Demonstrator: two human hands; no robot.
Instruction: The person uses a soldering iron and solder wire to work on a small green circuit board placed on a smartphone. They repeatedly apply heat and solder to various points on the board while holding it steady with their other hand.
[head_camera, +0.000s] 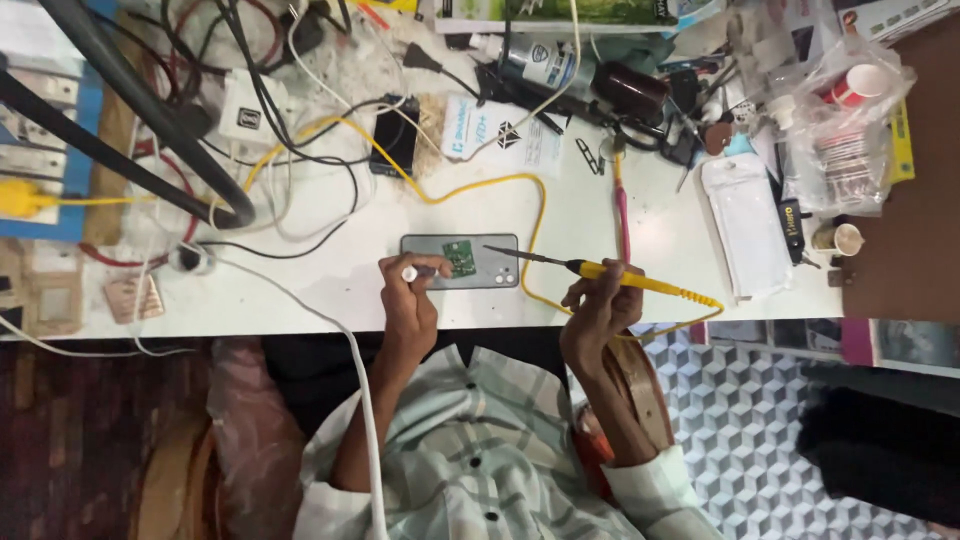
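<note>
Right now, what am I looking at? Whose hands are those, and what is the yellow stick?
There is no machine here, just a person working with bare hands. The one picture comes from a camera on that person's head, looking down, so you see their checked shirt at the bottom. The right hand holds the yellow stick, a soldering iron, its thin tip pointing at a small green circuit board. The board lies on a flat grey phone-shaped case on the white table. The left hand pinches a small white-tipped tool beside the board. Cables and small parts crowd the far side of the table.
</note>
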